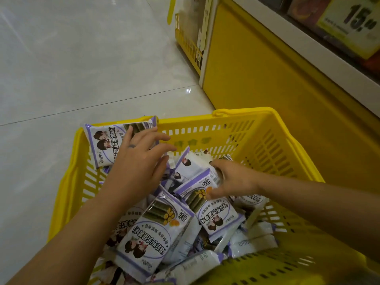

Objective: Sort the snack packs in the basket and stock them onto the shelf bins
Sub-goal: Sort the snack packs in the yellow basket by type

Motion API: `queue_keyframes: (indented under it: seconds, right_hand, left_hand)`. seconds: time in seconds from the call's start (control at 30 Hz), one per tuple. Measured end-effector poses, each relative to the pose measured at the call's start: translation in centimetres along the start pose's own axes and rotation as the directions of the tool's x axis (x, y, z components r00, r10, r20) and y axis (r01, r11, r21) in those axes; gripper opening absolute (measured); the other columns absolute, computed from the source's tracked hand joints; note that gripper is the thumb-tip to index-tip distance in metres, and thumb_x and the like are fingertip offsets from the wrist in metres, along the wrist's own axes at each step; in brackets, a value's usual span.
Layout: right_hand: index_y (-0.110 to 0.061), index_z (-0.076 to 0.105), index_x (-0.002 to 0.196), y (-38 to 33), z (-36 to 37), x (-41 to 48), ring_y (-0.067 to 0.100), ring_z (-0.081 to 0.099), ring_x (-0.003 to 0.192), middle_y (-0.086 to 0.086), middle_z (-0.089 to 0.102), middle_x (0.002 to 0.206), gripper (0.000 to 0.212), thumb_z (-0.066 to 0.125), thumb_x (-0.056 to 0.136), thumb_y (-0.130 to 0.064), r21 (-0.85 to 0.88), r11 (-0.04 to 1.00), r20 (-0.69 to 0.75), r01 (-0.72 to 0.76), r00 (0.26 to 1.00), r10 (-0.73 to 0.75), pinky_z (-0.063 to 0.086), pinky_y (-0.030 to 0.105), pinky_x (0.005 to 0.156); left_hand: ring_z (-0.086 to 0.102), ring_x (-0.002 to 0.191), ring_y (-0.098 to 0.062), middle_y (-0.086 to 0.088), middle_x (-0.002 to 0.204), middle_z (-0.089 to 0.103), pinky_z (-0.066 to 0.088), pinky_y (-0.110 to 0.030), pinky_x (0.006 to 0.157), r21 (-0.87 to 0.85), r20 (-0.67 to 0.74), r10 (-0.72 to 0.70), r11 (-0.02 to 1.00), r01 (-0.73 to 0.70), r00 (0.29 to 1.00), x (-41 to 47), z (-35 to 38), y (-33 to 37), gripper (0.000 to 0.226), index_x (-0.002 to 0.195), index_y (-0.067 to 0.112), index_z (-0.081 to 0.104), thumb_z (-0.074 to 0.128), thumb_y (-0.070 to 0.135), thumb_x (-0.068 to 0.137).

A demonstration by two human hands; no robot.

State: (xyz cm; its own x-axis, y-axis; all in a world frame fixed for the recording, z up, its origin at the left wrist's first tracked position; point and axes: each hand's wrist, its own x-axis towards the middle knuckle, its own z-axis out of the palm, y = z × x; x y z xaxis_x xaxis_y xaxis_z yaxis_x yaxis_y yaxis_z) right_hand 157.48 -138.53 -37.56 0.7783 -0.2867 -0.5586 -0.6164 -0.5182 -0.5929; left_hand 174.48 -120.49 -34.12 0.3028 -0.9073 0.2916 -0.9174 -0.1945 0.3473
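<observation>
Left hand (136, 161) fingers spread on an upright snack pack (107, 144); right hand (232, 177) fingers grip another pack (213, 172).

A shop aisle, seen from above: a yellow plastic shopping basket (267, 128) sits on a pale, glossy tiled floor (72, 68) beside a yellow-fronted display unit (257, 68). At far right a yellow price tag (353, 23) in large dark numerals hangs on the shelf edge. The basket is heaped with identical purple-and-white snack packs (152, 229) — stock in bulk — and a second yellow basket (189, 42) stands farther off.
</observation>
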Motion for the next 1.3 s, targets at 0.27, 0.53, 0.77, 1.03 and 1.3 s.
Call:
queue_keyframes:
  seconds: [0.27,0.53,0.77,1.03,1.3]
  right_hand:
    - [-0.033,0.058,0.097,-3.3,-3.2,-5.8,-0.003,0.068,0.079,-0.013,0.071,0.089,0.017,0.066,0.086,-0.024,0.27,0.94,-0.364,0.209,0.926,-0.101,0.05,0.009,0.059]
    - [-0.022,0.054,0.117,-12.2,5.7,-6.0,0.01,0.063,0.098,-0.012,0.062,0.105,0.043,0.067,0.084,-0.045,0.424,0.892,0.053,0.154,0.979,-0.195,0.052,0.03,0.088]
    - [-0.02,0.067,0.104,-6.0,2.2,-5.5,-0.001,0.064,0.081,-0.006,0.069,0.092,0.015,0.064,0.09,-0.017,0.24,0.965,-0.095,0.11,0.991,-0.09,0.053,0.017,0.071]
    - [-0.006,0.026,0.147,3.2,-1.3,0.9,0.031,0.05,0.12,0.018,0.046,0.139,0.066,0.06,0.093,-0.023,0.185,0.926,-0.209,-0.329,0.908,0.364,0.044,0.037,0.091]
    - [0.005,0.061,0.101,3.8,-1.0,2.3,0.029,0.063,0.07,0.024,0.067,0.093,0.024,0.066,0.089,-0.015,0.436,0.813,-0.154,-0.386,0.858,0.49,0.052,0.034,0.063]
  left_hand:
    - [0.054,0.118,-0.024,-0.001,0.115,0.063,0.019,-0.059,0.113,-0.082,-0.152,-0.112,0.992,0.101,0.982,-0.7,-3.2,-0.5,0.019,0.106,0.016,0.069,0.058,0.014,0.09]
    - [0.059,0.105,-0.025,0.0,0.11,0.064,0.037,-0.06,0.099,-0.145,-0.139,-0.158,0.98,0.137,0.978,0.5,-7.2,1.2,0.027,0.111,0.017,0.066,0.053,0.02,0.088]
    - [0.029,0.137,-0.011,0.014,0.142,0.039,0.002,-0.049,0.118,0.136,0.281,-0.114,0.988,0.078,0.953,-1.6,-2.0,3.0,0.039,0.134,0.04,0.047,0.043,0.045,0.095]
    - [0.033,0.137,-0.014,0.011,0.14,0.045,-0.001,-0.051,0.116,0.195,0.322,-0.093,0.98,0.03,0.942,-0.9,-0.5,2.5,0.041,0.134,0.036,0.049,0.047,0.044,0.094]
    - [0.044,0.131,-0.019,0.007,0.134,0.054,0.0,-0.053,0.115,0.157,0.337,-0.028,0.987,-0.027,0.941,0.1,-0.2,3.5,0.04,0.131,0.032,0.055,0.054,0.039,0.091]
